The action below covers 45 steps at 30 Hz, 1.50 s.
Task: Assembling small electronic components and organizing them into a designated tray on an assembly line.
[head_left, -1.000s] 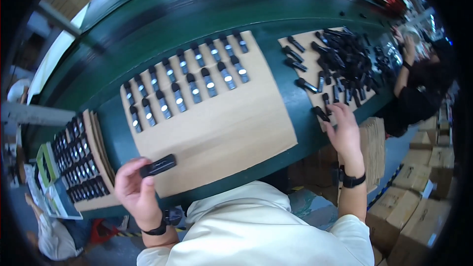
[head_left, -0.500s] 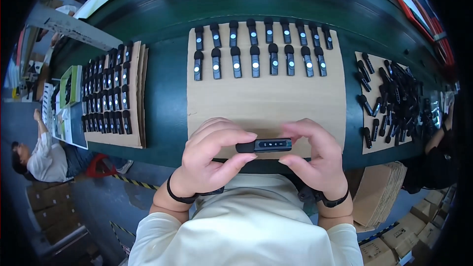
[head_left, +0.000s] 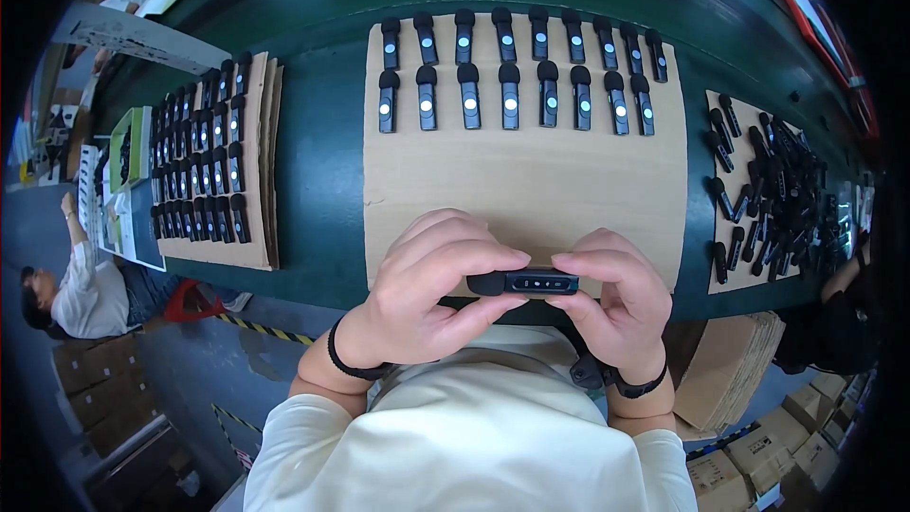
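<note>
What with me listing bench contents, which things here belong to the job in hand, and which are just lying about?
Likely the job's:
black device, held in the left hand and right hand
rows of similar devices
cardboard sheet under them
device pile at right

Seemingly just lying about:
cardboard boxes, lower right
red object, lower left

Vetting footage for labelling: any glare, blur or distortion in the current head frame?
Head view: fisheye bows the green bench toward the rim, corners black; head view: soft glare on the bench's far side; head view: held device fairly sharp, dark pile at right merging together.
</note>
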Motion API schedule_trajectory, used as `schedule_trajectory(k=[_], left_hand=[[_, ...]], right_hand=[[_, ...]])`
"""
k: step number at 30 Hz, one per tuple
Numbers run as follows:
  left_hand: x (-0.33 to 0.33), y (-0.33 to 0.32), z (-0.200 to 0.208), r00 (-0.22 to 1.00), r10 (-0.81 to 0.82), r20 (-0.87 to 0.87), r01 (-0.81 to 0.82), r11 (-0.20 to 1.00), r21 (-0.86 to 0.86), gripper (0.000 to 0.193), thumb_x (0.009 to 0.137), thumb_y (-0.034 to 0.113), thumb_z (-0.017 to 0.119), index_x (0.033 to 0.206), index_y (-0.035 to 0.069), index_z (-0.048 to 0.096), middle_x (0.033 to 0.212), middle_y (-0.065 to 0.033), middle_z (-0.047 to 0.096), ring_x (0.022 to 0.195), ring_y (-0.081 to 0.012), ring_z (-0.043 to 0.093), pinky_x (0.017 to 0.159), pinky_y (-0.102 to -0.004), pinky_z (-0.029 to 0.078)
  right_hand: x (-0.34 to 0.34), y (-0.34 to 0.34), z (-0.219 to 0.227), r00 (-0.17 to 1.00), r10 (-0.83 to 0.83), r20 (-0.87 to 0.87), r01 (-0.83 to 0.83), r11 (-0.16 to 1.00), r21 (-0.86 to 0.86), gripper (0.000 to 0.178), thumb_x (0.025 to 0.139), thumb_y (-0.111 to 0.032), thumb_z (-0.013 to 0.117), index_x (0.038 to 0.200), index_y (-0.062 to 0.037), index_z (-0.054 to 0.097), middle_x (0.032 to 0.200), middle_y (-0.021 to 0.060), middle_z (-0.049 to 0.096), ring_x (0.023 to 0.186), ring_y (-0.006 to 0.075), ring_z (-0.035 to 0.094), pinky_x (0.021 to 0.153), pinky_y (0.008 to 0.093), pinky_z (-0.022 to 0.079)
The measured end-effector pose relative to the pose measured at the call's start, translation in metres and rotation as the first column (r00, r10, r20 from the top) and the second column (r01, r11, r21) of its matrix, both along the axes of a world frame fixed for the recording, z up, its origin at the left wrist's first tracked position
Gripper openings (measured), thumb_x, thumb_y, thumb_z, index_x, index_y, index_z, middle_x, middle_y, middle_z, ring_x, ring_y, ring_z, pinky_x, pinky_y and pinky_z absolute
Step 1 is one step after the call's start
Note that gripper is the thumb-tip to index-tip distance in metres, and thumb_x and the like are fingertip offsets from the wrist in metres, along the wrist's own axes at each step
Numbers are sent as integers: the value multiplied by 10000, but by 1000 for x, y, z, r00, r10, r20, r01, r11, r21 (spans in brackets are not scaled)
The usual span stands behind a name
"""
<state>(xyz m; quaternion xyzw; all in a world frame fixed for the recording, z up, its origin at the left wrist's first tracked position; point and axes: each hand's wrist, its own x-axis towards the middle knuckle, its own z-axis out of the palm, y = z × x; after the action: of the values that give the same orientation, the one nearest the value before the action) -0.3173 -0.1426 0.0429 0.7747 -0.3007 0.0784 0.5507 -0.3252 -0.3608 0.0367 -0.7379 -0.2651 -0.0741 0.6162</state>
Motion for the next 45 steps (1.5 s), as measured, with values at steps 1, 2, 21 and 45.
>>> schedule_trajectory(k=[1,2,21,45], left_hand=[[1,0,-1,1000,-5,4,5,1000,-3,354,697,61,842,994,1,658,899,-104,674,802,-269,624,785,-399,511],[1,-1,-1,1000,-9,8,9,1000,-6,350,697,60,839,990,3,657,898,-104,673,801,-269,623,791,-408,512],[4,-5,2,995,-81,-55,79,996,-32,264,740,31,753,987,33,660,945,-103,676,855,-268,637,927,-492,466],[2,8,-2,998,66,-17,-60,968,242,283,711,38,766,970,40,652,1045,-111,637,956,-315,604,862,-400,467]], right_hand=[[0,0,0,1000,0,3,0,1000,-2,348,742,19,785,1065,2,656,864,105,668,708,212,611,620,300,483],[0,0,0,1000,1,6,-1,1000,-4,352,738,22,786,1065,2,656,865,105,667,707,213,610,617,300,482],[-2,0,-4,998,28,-52,-24,997,68,307,740,32,767,1021,-14,653,945,131,658,833,239,622,686,317,496],[70,-108,28,948,-214,237,317,719,-618,255,768,59,714,995,9,609,1079,148,652,936,297,653,785,349,527]])
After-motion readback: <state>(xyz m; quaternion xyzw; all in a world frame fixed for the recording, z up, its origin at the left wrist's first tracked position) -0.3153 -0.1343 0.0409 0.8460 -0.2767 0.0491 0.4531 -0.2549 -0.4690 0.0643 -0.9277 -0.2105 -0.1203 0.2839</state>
